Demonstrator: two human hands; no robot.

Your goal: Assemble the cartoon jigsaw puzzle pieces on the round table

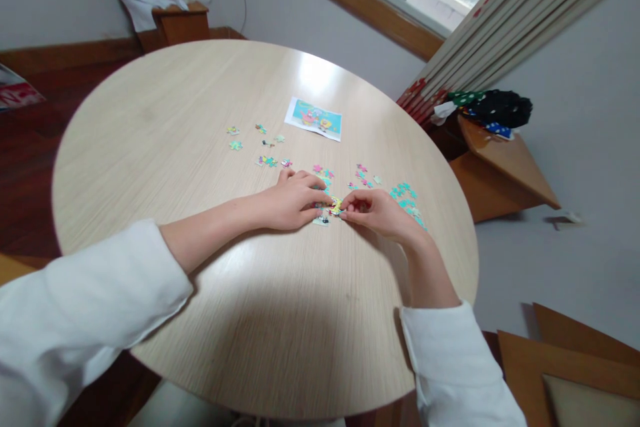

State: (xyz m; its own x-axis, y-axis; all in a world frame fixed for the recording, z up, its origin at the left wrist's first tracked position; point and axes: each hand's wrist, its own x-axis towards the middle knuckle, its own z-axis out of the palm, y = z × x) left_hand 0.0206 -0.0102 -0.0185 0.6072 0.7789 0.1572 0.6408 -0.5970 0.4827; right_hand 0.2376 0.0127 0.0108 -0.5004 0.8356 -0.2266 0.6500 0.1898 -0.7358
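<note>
A round light-wood table [210, 307] carries scattered jigsaw pieces. My left hand [290, 200] lies knuckles up, fingers curled down onto a small joined cluster of pieces [323, 218]. My right hand [375, 210] meets it from the right, fingertips pinched on a yellow puzzle piece [336, 205] at the edge of that cluster. Loose pieces lie beyond the hands: a group at the far left [260, 143], pink and teal ones in the middle [363, 177], and a teal group [407, 200] right of my right hand. A printed reference picture [314, 118] lies farther back.
A wooden chair with dark polka-dot cloth [493, 110] stands right of the table by striped curtains [505, 27]. A wooden stand with papers [173, 13] is against the far wall. Another chair's edge [570, 360] shows at the lower right.
</note>
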